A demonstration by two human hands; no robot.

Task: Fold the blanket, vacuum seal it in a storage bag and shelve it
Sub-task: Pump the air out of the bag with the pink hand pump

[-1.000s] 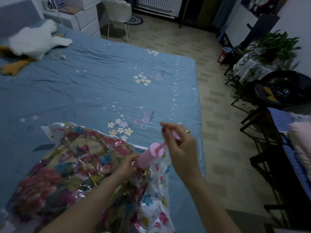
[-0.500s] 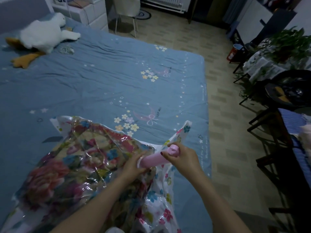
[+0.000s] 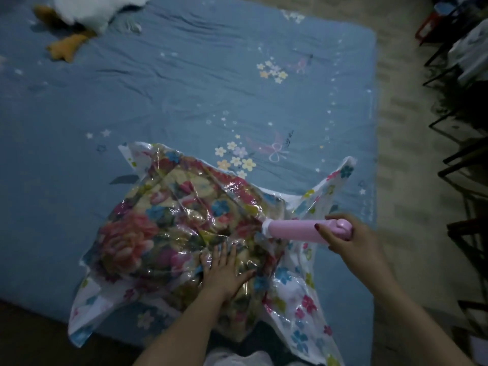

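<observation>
- I'm in the sealing step: the folded blanket sits inside the storage bag, which lies at the near edge of the bed.
- My right hand is clenched round the outer end of the pink pump, whose white tip meets the bag.
- My left hand lies flat, fingers straight, pressing the bag.
- Next, I judge, comes pulling the handle out while the tip stays seated.
- Compared with half a second ago, my left hand has left the pump base for the bag.
</observation>
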